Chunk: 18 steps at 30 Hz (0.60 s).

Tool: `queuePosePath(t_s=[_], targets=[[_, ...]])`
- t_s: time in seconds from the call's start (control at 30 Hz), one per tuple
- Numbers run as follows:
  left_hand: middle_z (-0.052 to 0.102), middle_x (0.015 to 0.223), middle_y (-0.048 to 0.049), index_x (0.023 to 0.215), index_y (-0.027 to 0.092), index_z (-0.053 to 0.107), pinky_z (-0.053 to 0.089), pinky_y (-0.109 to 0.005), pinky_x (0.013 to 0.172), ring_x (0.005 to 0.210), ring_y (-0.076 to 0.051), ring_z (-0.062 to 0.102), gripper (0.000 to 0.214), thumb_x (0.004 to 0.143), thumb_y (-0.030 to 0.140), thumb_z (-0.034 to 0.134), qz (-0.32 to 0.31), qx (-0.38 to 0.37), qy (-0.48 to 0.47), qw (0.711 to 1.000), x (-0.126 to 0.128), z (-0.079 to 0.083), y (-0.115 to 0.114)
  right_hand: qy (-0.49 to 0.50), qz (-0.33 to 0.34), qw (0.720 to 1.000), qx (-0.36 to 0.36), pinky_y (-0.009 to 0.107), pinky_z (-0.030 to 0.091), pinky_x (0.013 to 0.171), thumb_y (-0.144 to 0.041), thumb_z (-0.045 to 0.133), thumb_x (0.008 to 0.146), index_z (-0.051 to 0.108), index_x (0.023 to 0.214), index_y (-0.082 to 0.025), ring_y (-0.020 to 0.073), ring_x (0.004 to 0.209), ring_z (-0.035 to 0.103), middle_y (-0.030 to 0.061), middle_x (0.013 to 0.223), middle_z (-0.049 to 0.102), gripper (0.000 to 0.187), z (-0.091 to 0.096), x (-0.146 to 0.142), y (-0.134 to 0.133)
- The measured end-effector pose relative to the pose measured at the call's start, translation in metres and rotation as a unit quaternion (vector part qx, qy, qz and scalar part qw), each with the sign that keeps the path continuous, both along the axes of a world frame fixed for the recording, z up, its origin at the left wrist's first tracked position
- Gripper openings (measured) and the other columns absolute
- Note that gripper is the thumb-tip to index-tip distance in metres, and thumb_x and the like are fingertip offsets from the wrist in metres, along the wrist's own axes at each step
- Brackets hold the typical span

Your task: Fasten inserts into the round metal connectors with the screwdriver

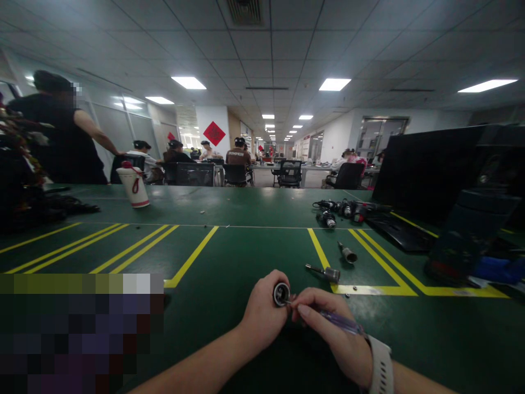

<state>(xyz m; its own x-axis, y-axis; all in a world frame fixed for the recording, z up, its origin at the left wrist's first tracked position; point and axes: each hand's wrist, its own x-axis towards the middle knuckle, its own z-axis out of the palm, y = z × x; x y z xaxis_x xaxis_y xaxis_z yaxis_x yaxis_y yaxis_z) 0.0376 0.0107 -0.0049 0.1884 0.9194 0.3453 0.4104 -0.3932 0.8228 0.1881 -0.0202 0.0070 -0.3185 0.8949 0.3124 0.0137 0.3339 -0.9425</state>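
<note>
My left hand (pixel 262 312) is closed around a small round black and silver part (pixel 281 294), held just above the green table (pixel 229 257). My right hand (pixel 332 328) pinches a thin screwdriver with a clear purple handle (pixel 340 323), and its tip touches the round part. A white watch band sits on my right wrist. Beyond my hands lie a short metal shaft piece (pixel 326 271) and a small metal cylinder (pixel 348 253) on the table.
Yellow lines cross the green table. A white cup with a red lid (pixel 134 186) stands at the back left. Several black tool parts (pixel 342 210) lie at the back right beside a dark monitor (pixel 426 169) and keyboard (pixel 396 230). People sit at desks behind; one person stands at left.
</note>
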Motion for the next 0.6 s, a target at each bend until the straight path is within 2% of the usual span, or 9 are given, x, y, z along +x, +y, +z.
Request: queuePosePath(t_s=[0.13,0.33,0.6], targets=[[0.048,0.064,0.0048,0.071,0.02,0.045,0.032,-0.024,0.051,0.058,-0.013,0.044,0.019,0.063,0.013,0.06,0.017,-0.004,0.001,1.0,-0.0008,-0.0016,0.0005,0.005,0.004,1.0,-0.002,0.027,0.042,0.064,-0.025,0.056,0.082,0.065,0.076,-0.016,0.0157,0.07,0.056,0.003,0.073,0.063,0.014,-0.0012,0.0,0.0006],[0.048,0.064,0.0052,0.071,0.021,0.044,0.032,-0.024,0.05,0.057,-0.013,0.044,0.02,0.063,0.012,0.06,0.006,-0.01,-0.008,1.0,-0.0011,-0.0037,-0.0001,-0.003,0.004,1.0,-0.005,0.027,0.042,0.064,-0.025,0.056,0.083,0.066,0.076,-0.016,0.0159,0.07,0.056,0.0029,0.073,0.062,0.015,-0.0011,0.0008,0.0003],[0.051,0.067,0.0018,0.068,0.018,0.052,0.037,-0.026,0.057,0.064,-0.016,0.049,0.012,0.061,0.009,0.057,-0.024,0.003,0.0,1.0,-0.0021,0.0014,0.0021,-0.01,-0.004,1.0,0.003,0.027,0.042,0.064,-0.023,0.055,0.083,0.067,0.077,-0.017,0.0151,0.069,0.056,0.0021,0.072,0.063,0.014,-0.0005,0.0018,-0.0001]])
